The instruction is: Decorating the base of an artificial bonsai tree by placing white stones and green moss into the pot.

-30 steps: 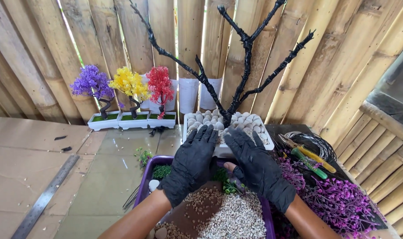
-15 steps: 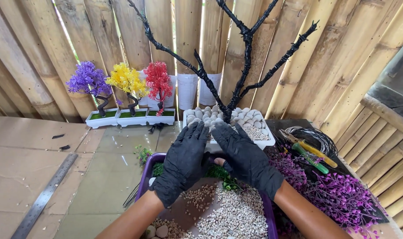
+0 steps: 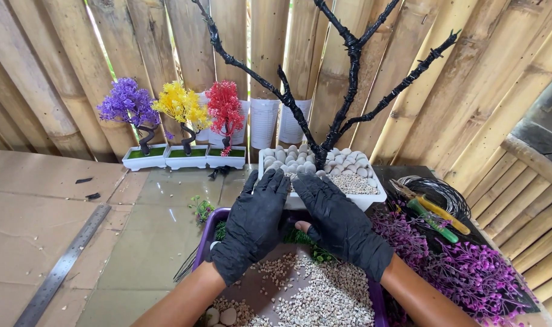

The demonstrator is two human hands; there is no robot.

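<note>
Head view looks down on two hands in black, slightly shiny rubber gloves. Left hand (image 3: 251,224) lies flat with fingers spread, fingertips at the near rim of a white rectangular pot (image 3: 373,198); it pinches nothing. Right hand (image 3: 342,224) is spread the same way just beside it, fingers angled toward that rim. That pot sits in the middle of the surface (image 3: 148,242), filled with smooth pale stones and fine gravel around a bare black tree (image 3: 342,91) with a knobbly wrapped trunk. Below the wrists, a purple tray (image 3: 204,248) holds coarse gravel. Three small trees, purple (image 3: 127,106), yellow (image 3: 182,106) and red (image 3: 225,106), stand in white pots by the bamboo wall (image 3: 469,72). A steel ruler (image 3: 64,266) lies at left; fuzzy purple foliage (image 3: 475,275) at right.
</note>
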